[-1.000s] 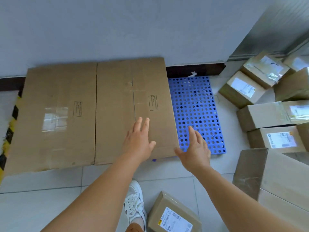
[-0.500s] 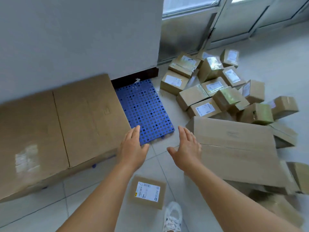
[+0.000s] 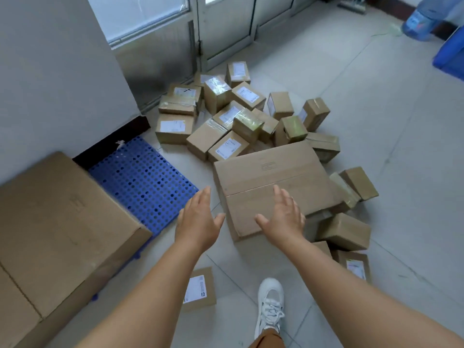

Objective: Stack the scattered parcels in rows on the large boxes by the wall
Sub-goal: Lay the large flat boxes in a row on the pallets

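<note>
A large flat cardboard box [image 3: 271, 182] lies on the floor at centre right, amid several small brown parcels [image 3: 227, 114] with white labels. Both my hands are stretched toward it with straight fingers and hold nothing. My right hand [image 3: 282, 217] hovers over its near corner; whether it touches is unclear. My left hand [image 3: 198, 218] is over the floor just left of that box. Large boxes [image 3: 60, 222] lie by the wall at the left on a blue perforated pallet [image 3: 143, 179], part of which is bare.
One small labelled parcel [image 3: 199, 288] lies on the tiles between my arms, and more parcels [image 3: 346, 231] sit right of the big box. My white shoe [image 3: 270, 305] is at the bottom. A glazed door [image 3: 226, 28], blue crate [image 3: 449, 56] and water bottle [image 3: 418, 22] stand farther off.
My view has swung right from the boxes by the wall to the parcel pile. Both hands left the wall-side box and pallet and now reach over the loose large box.
</note>
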A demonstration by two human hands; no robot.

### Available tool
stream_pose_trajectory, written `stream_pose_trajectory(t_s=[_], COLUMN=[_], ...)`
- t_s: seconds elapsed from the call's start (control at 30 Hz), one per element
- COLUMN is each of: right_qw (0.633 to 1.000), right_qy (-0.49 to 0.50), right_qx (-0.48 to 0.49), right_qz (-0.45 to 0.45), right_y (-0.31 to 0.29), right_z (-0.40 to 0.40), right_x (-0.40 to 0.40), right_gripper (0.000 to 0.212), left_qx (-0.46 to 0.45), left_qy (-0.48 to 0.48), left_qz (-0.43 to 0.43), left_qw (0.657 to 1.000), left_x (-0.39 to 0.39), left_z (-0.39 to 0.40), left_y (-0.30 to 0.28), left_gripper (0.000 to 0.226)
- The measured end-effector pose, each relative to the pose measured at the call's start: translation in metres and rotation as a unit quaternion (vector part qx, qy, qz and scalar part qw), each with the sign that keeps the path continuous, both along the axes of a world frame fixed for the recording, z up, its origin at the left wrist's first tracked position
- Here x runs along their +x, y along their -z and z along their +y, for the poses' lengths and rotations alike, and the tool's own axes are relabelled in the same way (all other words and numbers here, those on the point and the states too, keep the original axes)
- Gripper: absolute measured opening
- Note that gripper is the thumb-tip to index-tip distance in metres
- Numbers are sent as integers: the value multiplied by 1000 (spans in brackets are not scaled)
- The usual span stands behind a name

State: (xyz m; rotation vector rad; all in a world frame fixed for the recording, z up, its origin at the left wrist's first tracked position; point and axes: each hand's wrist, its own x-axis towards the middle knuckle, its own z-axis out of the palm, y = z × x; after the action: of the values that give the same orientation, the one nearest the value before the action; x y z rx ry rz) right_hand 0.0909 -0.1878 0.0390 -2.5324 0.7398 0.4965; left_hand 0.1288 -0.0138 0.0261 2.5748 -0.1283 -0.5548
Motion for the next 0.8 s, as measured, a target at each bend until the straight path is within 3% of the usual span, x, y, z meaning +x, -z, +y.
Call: stream_pose_trajectory(t_s=[0.2,0.47,0.8], right_qw=[999,994,966], right_qy=[52,89,216], right_qx=[8,24,109], right_qz=[6,49,87], right_y=[31,96,226], right_z=[-88,-202,-242], right_x=[10,40,59], right_gripper=[88,88,95], left_qx=[38,108,143], left_qy=[76,97,124], left_qz=[3,30,34], left_qw=[996,989,981], left_x=[36,104,181], left_z=[-97,-201,-255], left_y=[16,80,206], left_gripper=[75,75,78])
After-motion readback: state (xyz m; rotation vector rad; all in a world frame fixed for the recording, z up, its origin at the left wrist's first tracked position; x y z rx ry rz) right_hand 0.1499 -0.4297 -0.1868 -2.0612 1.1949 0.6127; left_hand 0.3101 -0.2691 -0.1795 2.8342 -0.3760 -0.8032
